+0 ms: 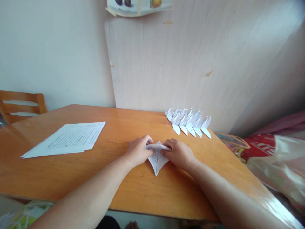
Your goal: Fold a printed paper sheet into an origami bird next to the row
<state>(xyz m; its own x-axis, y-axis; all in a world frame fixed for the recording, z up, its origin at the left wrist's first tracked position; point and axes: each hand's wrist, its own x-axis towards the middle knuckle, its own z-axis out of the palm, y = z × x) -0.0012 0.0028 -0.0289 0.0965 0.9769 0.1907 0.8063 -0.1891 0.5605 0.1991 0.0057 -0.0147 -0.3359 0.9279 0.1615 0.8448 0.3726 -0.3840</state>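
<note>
A folded sheet of printed paper (156, 160) lies on the table between my hands, its pointed end toward me and a crease down its middle. My left hand (141, 150) grips its left edge with thumb and fingers. On the opposite side, my right hand (179, 153) pinches the right edge. The far part of the paper is raised in a flap between the two hands. Some fingertips are hidden behind the paper.
Several folded paper figures (190, 123) stand in rows at the back right of the wooden table (124, 127). A stack of printed sheets (73, 138) lies on the left. Bags (281, 159) sit beyond the right edge, a chair (22, 105) at the far left.
</note>
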